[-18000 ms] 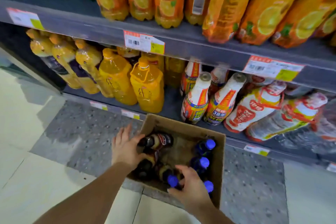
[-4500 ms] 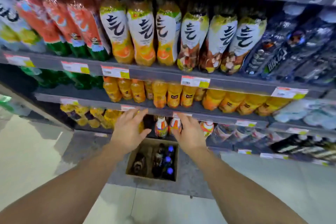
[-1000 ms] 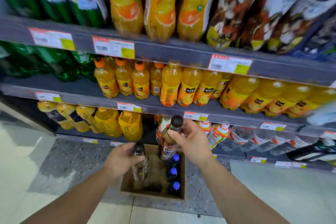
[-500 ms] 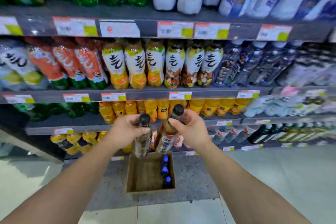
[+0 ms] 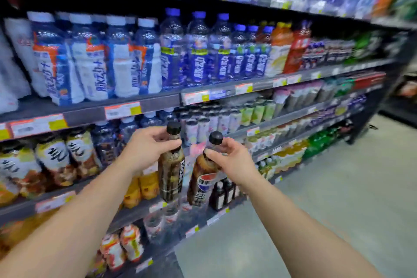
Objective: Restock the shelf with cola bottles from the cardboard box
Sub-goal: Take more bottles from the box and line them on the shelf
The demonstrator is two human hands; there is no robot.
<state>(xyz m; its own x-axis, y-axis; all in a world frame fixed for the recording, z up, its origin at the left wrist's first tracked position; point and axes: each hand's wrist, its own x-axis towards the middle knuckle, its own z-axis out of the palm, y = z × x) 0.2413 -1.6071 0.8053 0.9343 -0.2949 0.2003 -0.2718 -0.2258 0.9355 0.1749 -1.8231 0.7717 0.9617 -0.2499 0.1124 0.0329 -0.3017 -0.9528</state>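
Bottles fill both hands. The left hand [image 5: 147,150] is wrapped around the neck of one cola bottle [image 5: 171,176]; at its 3 o'clock the right hand [image 5: 230,160] pinches a second cola bottle [image 5: 202,184] below its black cap. Both hang upright before the shelf [image 5: 144,105], probably clear of it.

both cola bottles [image 5: 171,171] lifted higher, view swung right, box gone
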